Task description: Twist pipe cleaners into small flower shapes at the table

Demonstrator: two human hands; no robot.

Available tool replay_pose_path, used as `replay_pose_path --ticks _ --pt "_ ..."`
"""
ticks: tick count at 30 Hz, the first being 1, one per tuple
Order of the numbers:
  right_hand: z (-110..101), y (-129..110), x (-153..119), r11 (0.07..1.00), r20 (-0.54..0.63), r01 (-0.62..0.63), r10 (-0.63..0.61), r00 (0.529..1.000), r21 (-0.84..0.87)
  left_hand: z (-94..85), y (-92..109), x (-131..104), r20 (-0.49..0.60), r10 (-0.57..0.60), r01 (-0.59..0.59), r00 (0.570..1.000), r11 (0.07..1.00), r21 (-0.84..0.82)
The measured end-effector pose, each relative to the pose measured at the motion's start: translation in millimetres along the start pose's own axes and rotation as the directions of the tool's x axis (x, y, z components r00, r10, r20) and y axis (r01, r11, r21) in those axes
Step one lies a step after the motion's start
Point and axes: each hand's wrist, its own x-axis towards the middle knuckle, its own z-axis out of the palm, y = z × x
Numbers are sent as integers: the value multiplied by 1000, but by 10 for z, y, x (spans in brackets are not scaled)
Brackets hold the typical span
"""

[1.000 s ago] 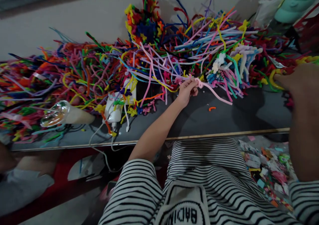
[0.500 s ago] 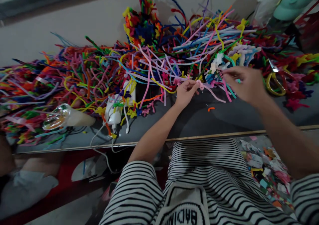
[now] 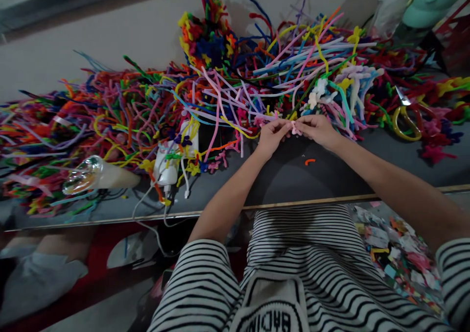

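Between the fingertips of both hands is a small pink pipe-cleaner flower (image 3: 294,128), partly covered by the fingers. My left hand (image 3: 273,135) pinches it from the left side. From the right, my right hand (image 3: 316,128) has thumb and fingers closed on the same piece. Just behind the hands lies a bunch of white, blue and pink pipe-cleaner pieces (image 3: 318,94). A short orange pipe-cleaner scrap (image 3: 310,162) rests on the dark table (image 3: 286,182) below my right hand.
A heap of coloured pipe cleaners (image 3: 121,102) runs along the wall. Yellow-handled scissors (image 3: 406,121) lie to the right. A white power strip (image 3: 167,165) with cables and a plastic-topped cup (image 3: 106,172) are on the left. Another person's legs (image 3: 55,253) show at lower left.
My right hand has come left and down from the white and blue bunch to meet my left hand at the pink flower. The left hand has barely moved.
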Motion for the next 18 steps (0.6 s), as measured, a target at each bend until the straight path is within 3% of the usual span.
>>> replay_pose_path --ticks 5,10,18 --pt "-8 22 -25 995 47 -56 53 997 77 -19 -6 20 50 -30 30 998 1000 0" --pt "5 25 -53 982 76 -118 108 991 147 -47 -45 33 57 38 -41 998 998 52" --pt "-9 78 -35 982 90 -140 129 988 125 -42 -13 36 56 116 -123 992 982 142"
